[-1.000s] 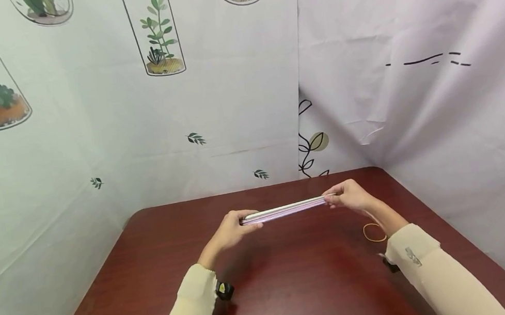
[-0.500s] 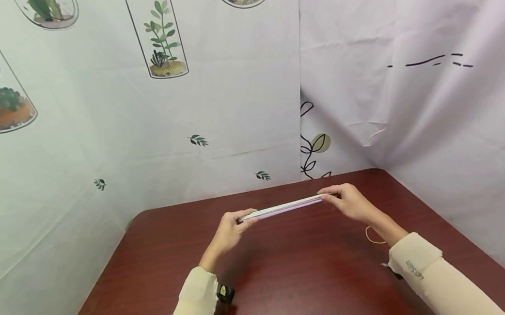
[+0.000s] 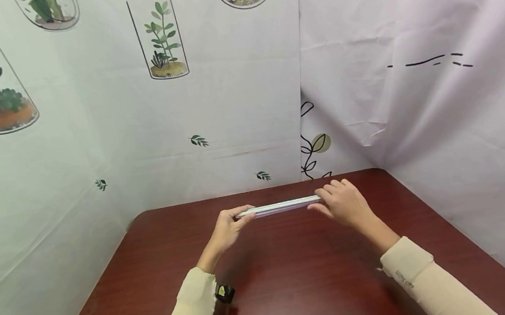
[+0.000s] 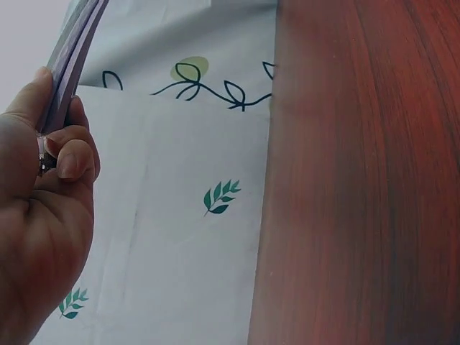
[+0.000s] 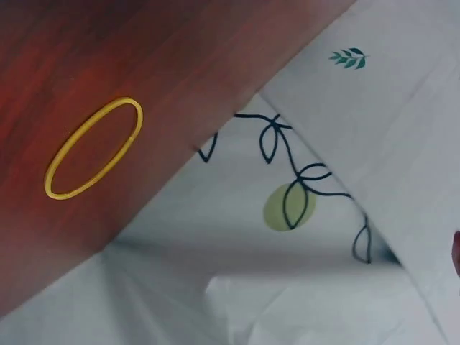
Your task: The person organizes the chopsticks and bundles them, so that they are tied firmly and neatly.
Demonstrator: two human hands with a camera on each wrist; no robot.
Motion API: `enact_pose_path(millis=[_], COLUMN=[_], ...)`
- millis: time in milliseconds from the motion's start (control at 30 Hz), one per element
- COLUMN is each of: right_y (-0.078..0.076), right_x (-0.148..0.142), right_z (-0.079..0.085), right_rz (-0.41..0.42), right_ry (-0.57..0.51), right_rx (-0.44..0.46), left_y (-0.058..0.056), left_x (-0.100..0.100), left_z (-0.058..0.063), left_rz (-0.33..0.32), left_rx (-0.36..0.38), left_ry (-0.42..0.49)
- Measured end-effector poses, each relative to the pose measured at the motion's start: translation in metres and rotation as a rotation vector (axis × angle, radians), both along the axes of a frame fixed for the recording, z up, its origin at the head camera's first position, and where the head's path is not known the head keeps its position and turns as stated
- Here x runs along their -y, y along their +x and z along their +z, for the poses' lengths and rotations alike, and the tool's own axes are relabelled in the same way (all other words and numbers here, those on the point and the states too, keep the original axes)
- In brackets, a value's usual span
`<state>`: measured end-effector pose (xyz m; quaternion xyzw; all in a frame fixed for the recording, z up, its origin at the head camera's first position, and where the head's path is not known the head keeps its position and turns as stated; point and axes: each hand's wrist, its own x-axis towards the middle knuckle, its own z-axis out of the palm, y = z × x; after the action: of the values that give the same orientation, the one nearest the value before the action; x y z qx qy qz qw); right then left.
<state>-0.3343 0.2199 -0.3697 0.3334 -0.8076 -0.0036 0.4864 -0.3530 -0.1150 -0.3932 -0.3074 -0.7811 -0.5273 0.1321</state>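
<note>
Left hand (image 3: 226,228), right hand (image 3: 345,205): pinching thin stack (image 3: 281,206) | layering unclear | upper end cropped, left wrist view

Both sleeves (image 3: 183,311) are cream, the right lettered, a black device (image 3: 225,293) at left wrist (image 3: 207,261).

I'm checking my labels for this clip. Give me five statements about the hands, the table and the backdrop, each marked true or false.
1. The left hand holds one end of a thin flat item. True.
2. A yellow ring lies on the table. True.
3. The right hand holds the yellow ring. False: it is at the item's other end.
4. The thin flat item rests on the table. False: it is held above it.
5. The backdrop bears printed plants. True.
</note>
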Motion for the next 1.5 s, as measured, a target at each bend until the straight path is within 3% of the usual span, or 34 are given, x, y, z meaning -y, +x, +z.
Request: enact_pose_path(millis=[200, 267, 367, 433, 633, 733, 867, 933, 1000, 1200, 1267, 1367, 1500], right_y=[0.002, 0.005, 0.010, 0.013, 0.013, 0.008, 0.003, 0.001, 0.002, 0.004, 0.004, 0.005, 0.004], right_x=[0.014, 0.020, 0.029, 0.033, 0.035, 0.031, 0.026, 0.025, 0.024, 0.023, 0.023, 0.024, 0.027], right_z=[0.005, 0.007, 0.009, 0.010, 0.010, 0.007, 0.003, 0.001, -0.001, 0.003, 0.005, 0.008, 0.010], right_rz=[-0.062, -0.074, -0.080, -0.089, -0.083, -0.052, 0.002, 0.016, 0.018, 0.019, 0.020, 0.015, 0.006], right_ry=[0.046, 0.022, -0.012, -0.014, -0.002, -0.017, -0.037, -0.036, -0.038, -0.066, -0.080, -0.090, -0.071], right_rx=[-0.204, -0.228, -0.236, -0.226, -0.233, -0.294, -0.399, -0.437, -0.456, -0.451, -0.452, -0.457, -0.452], left_y=[0.024, 0.031, 0.034, 0.034, 0.015, 0.012, 0.015, 0.018, 0.022, 0.033, 0.036, 0.040, 0.043], left_x=[-0.004, -0.006, -0.007, -0.008, -0.008, -0.010, -0.012, -0.012, -0.012, -0.024, -0.035, -0.052, -0.067], left_z=[0.026, 0.034, 0.038, 0.038, 0.023, 0.018, 0.017, 0.018, 0.021, 0.040, 0.045, 0.048, 0.045], left_rz=[0.012, 0.009, 0.013, 0.009, 0.020, 0.010, 0.024, 0.056, 0.118, 0.463, 0.513, 0.539, 0.603], left_rx=[-0.024, -0.041, -0.058, -0.069, -0.090, -0.069, -0.070, -0.137, -0.254, -0.775, -0.880, -0.913, -0.840], left_ry=[0.024, 0.036, 0.051, 0.063, 0.083, 0.071, 0.016, -0.046, -0.141, -0.521, -0.618, -0.734, -0.804])
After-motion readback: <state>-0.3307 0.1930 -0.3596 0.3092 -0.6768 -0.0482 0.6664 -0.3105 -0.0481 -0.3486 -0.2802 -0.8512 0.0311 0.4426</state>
